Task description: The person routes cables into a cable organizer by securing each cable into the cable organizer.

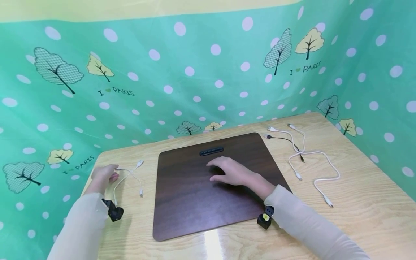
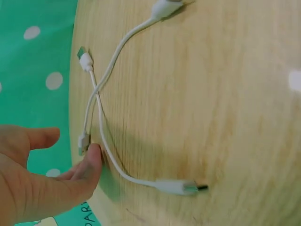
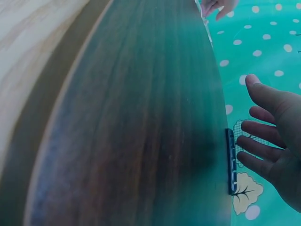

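My left hand (image 1: 103, 176) hovers at the left end of the table, thumb and fingers apart. Close to its fingertips in the left wrist view is the small plug (image 2: 83, 141) of a white USB cable; whether they touch is unclear. A second short white cable (image 2: 174, 187) crosses the first one. Over the dark brown board (image 1: 182, 202), my right hand (image 1: 231, 172) hangs with spread fingers and holds nothing. Just beyond it, a black slotted strip (image 1: 211, 151), perhaps a cable holder, lies near the board's back edge.
At the table's right lie longer white cables (image 1: 328, 178) and a short black cable (image 1: 282, 138), partly crossing. A green dotted curtain (image 1: 201, 86) borders the wooden table (image 1: 367, 216) behind and on both sides.
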Motion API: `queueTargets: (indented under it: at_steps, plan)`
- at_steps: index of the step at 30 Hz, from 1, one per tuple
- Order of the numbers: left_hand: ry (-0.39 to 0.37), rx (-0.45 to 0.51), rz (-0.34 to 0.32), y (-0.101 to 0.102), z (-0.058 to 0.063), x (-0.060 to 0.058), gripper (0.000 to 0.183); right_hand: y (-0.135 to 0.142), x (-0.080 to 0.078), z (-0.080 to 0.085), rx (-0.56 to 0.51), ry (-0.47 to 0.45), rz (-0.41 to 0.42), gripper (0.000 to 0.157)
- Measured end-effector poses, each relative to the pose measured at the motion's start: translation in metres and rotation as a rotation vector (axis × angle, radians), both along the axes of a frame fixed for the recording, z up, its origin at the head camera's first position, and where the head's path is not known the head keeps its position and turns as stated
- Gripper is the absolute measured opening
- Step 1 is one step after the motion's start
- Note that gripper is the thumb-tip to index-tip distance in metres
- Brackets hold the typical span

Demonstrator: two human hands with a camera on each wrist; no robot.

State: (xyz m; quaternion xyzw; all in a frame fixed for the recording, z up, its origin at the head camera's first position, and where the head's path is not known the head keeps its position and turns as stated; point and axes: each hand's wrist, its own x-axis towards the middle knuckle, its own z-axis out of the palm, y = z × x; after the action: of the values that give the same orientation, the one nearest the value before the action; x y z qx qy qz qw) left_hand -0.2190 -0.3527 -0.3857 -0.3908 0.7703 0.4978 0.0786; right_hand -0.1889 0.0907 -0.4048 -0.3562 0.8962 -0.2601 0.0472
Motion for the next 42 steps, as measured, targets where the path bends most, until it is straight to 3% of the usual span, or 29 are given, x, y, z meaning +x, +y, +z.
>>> queueTargets:
  at_steps: [4, 12, 15, 20, 27, 42]
  plan:
    - [-0.031, 0.025, 0.060, -0.001, -0.004, -0.007, 0.066, -0.002, 0.001, 0.001, 0.002, -0.002, 0.003, 0.047]
    - [-0.076, 0.031, 0.020, 0.001, -0.005, -0.014, 0.060, -0.004, 0.002, -0.003, 0.014, 0.003, 0.009, 0.047]
    - [-0.069, 0.027, 0.040, 0.005, -0.002, -0.014, 0.055, -0.007, 0.002, -0.004, 0.004, -0.002, 0.012, 0.047]
    - [-0.054, -0.007, 0.077, 0.011, 0.001, -0.013, 0.062, -0.014, 0.003, -0.004, -0.010, -0.011, 0.023, 0.047]
    - [-0.043, -0.062, 0.085, 0.011, -0.003, -0.015, 0.066, -0.025, 0.002, -0.003, -0.008, -0.019, 0.039, 0.048]
    - [0.022, -0.015, 0.132, 0.012, -0.011, -0.021, 0.070, -0.049, -0.001, -0.003, -0.015, -0.054, 0.065, 0.047]
